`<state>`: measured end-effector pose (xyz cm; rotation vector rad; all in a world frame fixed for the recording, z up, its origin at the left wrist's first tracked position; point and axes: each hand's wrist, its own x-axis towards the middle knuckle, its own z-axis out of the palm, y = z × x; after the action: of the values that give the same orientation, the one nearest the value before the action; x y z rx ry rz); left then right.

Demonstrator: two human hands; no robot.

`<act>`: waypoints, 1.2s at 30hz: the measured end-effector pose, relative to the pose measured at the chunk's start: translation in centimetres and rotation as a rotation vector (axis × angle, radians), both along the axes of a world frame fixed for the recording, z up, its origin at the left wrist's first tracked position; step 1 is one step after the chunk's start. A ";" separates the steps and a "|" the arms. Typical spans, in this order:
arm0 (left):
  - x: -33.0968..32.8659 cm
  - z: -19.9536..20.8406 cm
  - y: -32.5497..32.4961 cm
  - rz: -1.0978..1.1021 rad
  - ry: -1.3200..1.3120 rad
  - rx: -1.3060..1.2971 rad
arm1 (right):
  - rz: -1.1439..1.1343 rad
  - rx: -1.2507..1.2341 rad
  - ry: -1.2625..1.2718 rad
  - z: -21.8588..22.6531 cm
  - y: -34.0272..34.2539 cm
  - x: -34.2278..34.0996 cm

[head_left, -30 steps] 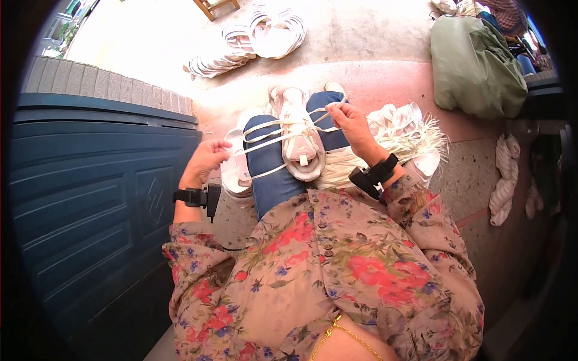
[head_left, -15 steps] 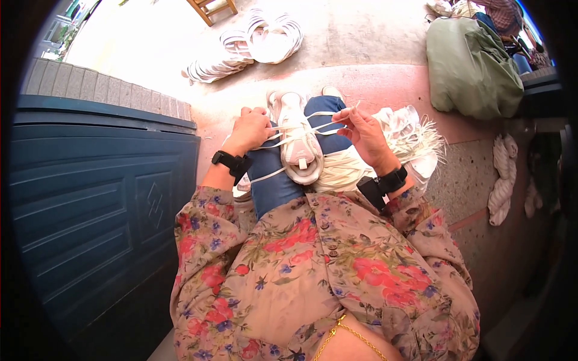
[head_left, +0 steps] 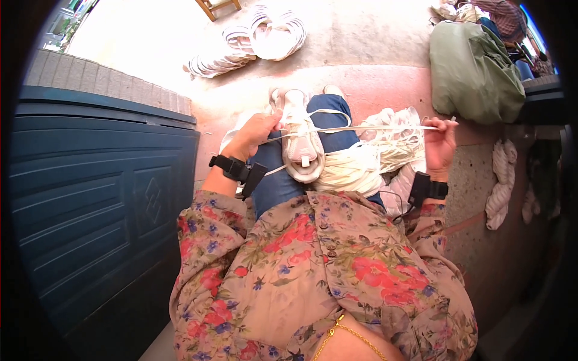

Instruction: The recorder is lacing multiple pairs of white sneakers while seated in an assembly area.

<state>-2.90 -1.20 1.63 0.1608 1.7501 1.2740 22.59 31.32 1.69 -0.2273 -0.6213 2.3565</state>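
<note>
A pale pink and white sneaker (head_left: 303, 150) rests on my blue-trousered legs, its heel toward me. My left hand (head_left: 257, 133) is closed at the sneaker's left side, fingers against its lacing; a short run of lace shows below them. Out to the right, my right hand (head_left: 441, 144) pinches the end of a white shoelace (head_left: 385, 127), drawn in a straight line from the sneaker's eyelets. Another loop of lace (head_left: 330, 112) curves over my right knee. A bundle of cream laces (head_left: 349, 169) lies on my lap beside the sneaker.
More pale shoes and laces (head_left: 391, 123) lie at my right. Bundled white laces (head_left: 274, 36) are on the floor ahead. A large green sack (head_left: 475, 72) stands far right, near a partly seen person (head_left: 504, 18). A blue panelled door (head_left: 90, 180) is at left.
My right hand has moved right and pulled the shoelace out long and straight. My left hand has shifted slightly toward the sneaker, and the loops between the hands have shrunk.
</note>
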 end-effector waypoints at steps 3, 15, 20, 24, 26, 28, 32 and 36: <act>0.5 -1.9 0.6 -0.050 0.082 0.002 | -0.054 -0.025 0.097 0.4 2.4 2.3; 2.7 -1.4 -0.6 -0.229 0.834 -0.226 | 0.002 -0.194 0.140 -1.8 4.1 2.8; 3.2 -1.1 -1.4 -0.371 0.874 -0.191 | 0.035 -0.017 -0.229 -1.3 1.6 -0.5; 3.5 -0.2 -1.7 -0.399 0.960 -0.214 | 0.152 0.357 -0.744 0.0 -1.9 -4.3; 3.5 1.0 -2.0 -0.480 0.974 -0.247 | 0.220 0.424 -0.779 0.1 -2.3 -5.4; 3.3 1.1 -2.8 -0.455 0.952 -0.237 | 0.268 0.504 -0.790 0.7 -2.8 -6.7; 3.3 0.6 -3.1 -0.341 0.867 -0.213 | 0.164 1.289 -0.820 -1.6 -3.2 -10.6; 3.7 0.4 -2.9 -0.260 0.807 -0.182 | 0.137 1.809 -0.646 -1.4 -8.2 -14.5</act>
<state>0.81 -4.07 2.08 0.8630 2.4033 0.8972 8.05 23.14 0.34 -0.0669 -2.6916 0.9488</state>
